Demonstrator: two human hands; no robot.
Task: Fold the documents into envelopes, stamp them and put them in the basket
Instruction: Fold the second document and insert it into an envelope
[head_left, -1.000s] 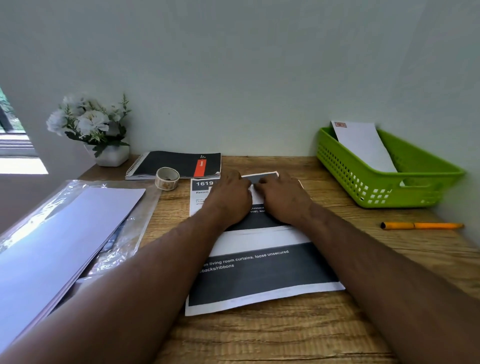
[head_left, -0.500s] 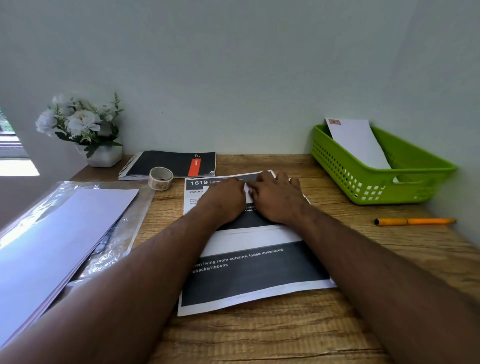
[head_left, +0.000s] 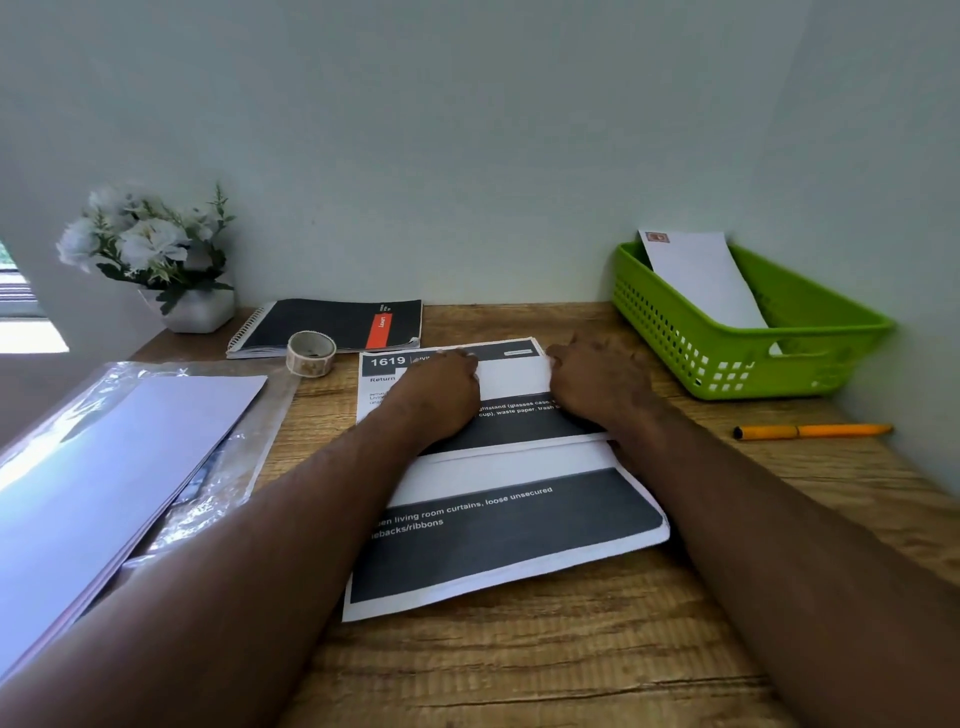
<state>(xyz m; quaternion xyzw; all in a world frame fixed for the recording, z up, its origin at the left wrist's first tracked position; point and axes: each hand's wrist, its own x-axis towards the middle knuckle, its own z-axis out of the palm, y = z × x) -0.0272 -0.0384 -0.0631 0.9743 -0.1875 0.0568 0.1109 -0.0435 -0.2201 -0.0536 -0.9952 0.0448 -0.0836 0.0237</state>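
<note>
A printed document (head_left: 514, 376) with black bands lies folded on the wooden desk (head_left: 519, 665). Its white back shows between my hands at the far fold. My left hand (head_left: 441, 400) presses the left part of the fold, fingers curled on the paper. On the right part, my right hand (head_left: 597, 384) presses down the same way. The near part of the document (head_left: 509, 535) lies flat towards me. A green basket (head_left: 727, 364) stands at the back right with a stamped white envelope (head_left: 701, 280) leaning in it. A roll of stamps (head_left: 310, 353) sits left of the document.
A stack of white envelopes (head_left: 114, 457) in a clear plastic sleeve lies at the left. A black spiral notebook (head_left: 322, 325) and a pot of white flowers (head_left: 187, 309) stand along the back wall. An orange pen (head_left: 813, 431) lies near the right wall.
My hands were together at the middle of the far fold. They have slid apart, left hand leftward and right hand rightward, baring the white back of the sheet between them.
</note>
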